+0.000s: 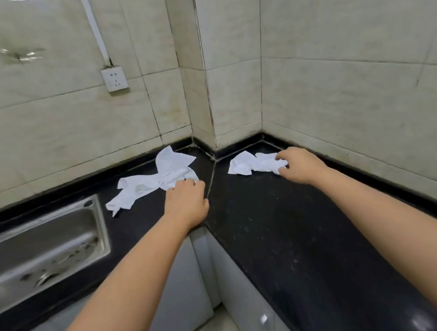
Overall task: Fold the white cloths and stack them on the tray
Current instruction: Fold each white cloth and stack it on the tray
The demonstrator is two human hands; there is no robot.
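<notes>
— Where are the hands?

— From my feed, both arms reach up from the bottom of the frame to the corner of the glossy black stone L-shaped counter (290,225). My left hand (187,202), just left of centre, has its fingers curled down onto the near edge of a crumpled white cloth (155,181); the fingertips are hidden in the fabric, so I read it as gripping, though I can't see the pinch itself.

— And the right?

— My right hand (300,163), right of centre, has its fingers curled over the end of a smaller bunched white cloth (252,163), holding it against the counter.

— How do the cloths lie?

— Both unfolded and rumpled, on either side of the diagonal seam in the countertop, apart from each other. The left one sprawls toward the upper middle, one corner standing up near the cream tiled wall (65,125).

— Anything else?

— A rectangular stainless steel sink (36,252) at the left edge, set in the counter, near the left cloth but not touching it. A white wall socket (114,79) in the upper left, with a white cable conduit (93,25) rising from it. Pale grey cabinet doors (179,297) below the counter.
</notes>
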